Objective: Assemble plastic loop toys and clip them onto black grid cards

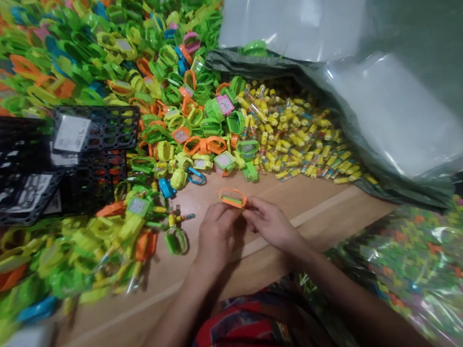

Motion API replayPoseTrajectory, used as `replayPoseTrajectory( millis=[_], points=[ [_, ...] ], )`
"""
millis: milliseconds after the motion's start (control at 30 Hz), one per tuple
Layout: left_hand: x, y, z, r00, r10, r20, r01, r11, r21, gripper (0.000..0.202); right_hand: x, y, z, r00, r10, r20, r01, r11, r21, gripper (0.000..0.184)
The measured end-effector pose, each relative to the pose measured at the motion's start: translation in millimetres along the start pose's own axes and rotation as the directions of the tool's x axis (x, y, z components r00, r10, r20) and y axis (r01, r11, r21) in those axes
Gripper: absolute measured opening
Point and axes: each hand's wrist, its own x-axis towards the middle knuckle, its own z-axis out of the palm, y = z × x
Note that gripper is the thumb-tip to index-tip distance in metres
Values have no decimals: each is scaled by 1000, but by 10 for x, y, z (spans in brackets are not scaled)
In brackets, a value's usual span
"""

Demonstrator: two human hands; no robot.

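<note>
Both my hands meet over the wooden table [316,213] near its front edge, around an orange toy watch [233,197] with a green part inside its loop. My left hand [217,234] has its fingers closed on the watch's near left side. From the right, my right hand [272,222] pinches the same watch with thumb and fingers. A green toy watch [175,241] lies just left of my left hand, beside a small yellow tube [172,219]. Blue toy watches [167,188] rest on the table beyond my hands.
A large heap of colourful toy watches [86,56] covers the back. Small yellow tubes [294,137] are piled at the right, beside clear plastic bags [401,113] on dark green sheeting. Black trays [97,125] lie left. A filled clear bag [441,266] stands lower right.
</note>
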Motion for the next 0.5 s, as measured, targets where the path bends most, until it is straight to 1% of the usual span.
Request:
replayPoseTrajectory(
  millis=[67, 100, 167, 200, 267, 367, 433, 500],
  points=[
    [46, -5, -90, 997, -66, 43, 68, 997, -47, 21, -14, 31, -29, 1000, -2, 20, 3, 1000, -29, 27],
    [77, -2, -149, 992, -104, 72, 107, 993, -51, 19, -19, 31, -48, 1000, -10, 11, 11, 999, -50, 29],
    [141, 20, -275, 976, -154, 153, 162, 986, -38, 19, -19, 0, -86, 998, -39, -43, 35, 997, -71, 35],
    [169, 38, -330, 967, -160, 197, 171, 985, -37, 19, -11, -31, -102, 997, -48, -67, 44, 998, -55, 39],
    [207, 82, -406, 953, -124, 278, 147, 987, -65, 22, 16, -107, -126, 996, -57, -70, 59, 998, 27, 47],
    [202, 137, -430, 932, -52, 360, 90, 992, -90, 25, 66, -194, -146, 996, -77, -47, 82, 991, 109, 46],
    [169, 139, -434, 914, -63, 400, 87, 995, -43, 25, 90, -199, -153, 996, -57, -73, 66, 989, 129, 43],
    [123, 96, -488, 896, -111, 430, 111, 993, 26, 25, 100, -166, -151, 996, 2, -89, 12, 987, 163, 41]
  ],
)
